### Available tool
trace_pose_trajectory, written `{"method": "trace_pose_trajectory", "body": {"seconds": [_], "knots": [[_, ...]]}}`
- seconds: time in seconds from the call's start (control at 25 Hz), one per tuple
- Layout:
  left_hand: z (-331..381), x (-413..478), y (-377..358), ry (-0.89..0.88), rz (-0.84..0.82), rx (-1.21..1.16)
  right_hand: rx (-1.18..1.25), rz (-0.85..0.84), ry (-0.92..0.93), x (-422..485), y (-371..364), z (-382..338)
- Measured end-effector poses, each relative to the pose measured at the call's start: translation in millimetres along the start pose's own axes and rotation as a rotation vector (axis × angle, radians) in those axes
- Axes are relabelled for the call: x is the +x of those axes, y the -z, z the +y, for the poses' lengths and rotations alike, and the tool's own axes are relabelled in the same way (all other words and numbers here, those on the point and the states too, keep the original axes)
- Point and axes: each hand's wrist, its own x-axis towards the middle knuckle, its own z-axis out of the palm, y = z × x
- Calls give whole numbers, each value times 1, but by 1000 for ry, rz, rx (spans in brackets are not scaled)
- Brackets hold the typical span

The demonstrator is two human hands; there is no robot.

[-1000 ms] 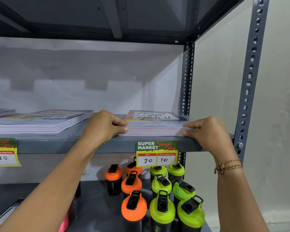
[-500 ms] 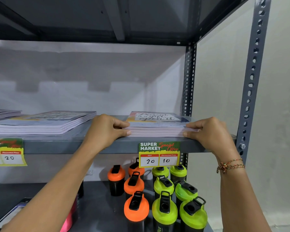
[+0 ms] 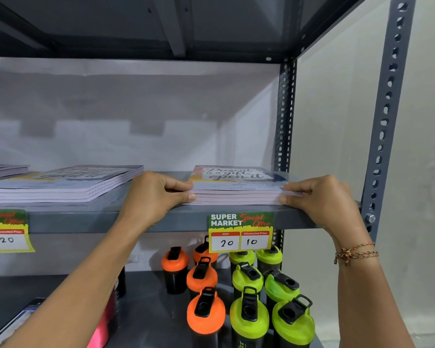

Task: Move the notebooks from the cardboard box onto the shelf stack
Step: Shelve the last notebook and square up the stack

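Nearest the camera, both forearms reach up to the grey shelf [image 3: 236, 218], the right wrist wearing a braided thread bracelet [image 3: 354, 254]. The left hand [image 3: 152, 197] grasps the left edge of the notebook stack [image 3: 239, 189], thumb on top and fingers curled against the side, while the right hand [image 3: 319, 197] pinches the right edge in the same way. The stack lies flat on the shelf just above the price tag [image 3: 240, 231] marked 20 and 10. Compared with the pictures of a second and half a second ago, almost nothing has moved: the hands keep the same hold and the stack sits in the same spot, so only the view has drifted slightly. That suggests the notebooks are already set down and are merely being squared up; letting go looks like the next step. Below stand orange and green bottles [image 3: 249, 297]. Farther left rests a second notebook pile [image 3: 60, 184]. No cardboard box is in view.
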Motion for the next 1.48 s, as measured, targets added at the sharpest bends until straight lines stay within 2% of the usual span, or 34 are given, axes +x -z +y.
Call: {"method": "trace_pose_trajectory", "body": {"seconds": [0.84, 1.48], "knots": [[1, -1, -3, -33, 17, 43, 63, 46, -3, -2, -3, -2], [1, 1, -1, -36, 20, 69, 17, 52, 63, 0, -5, 6]]}}
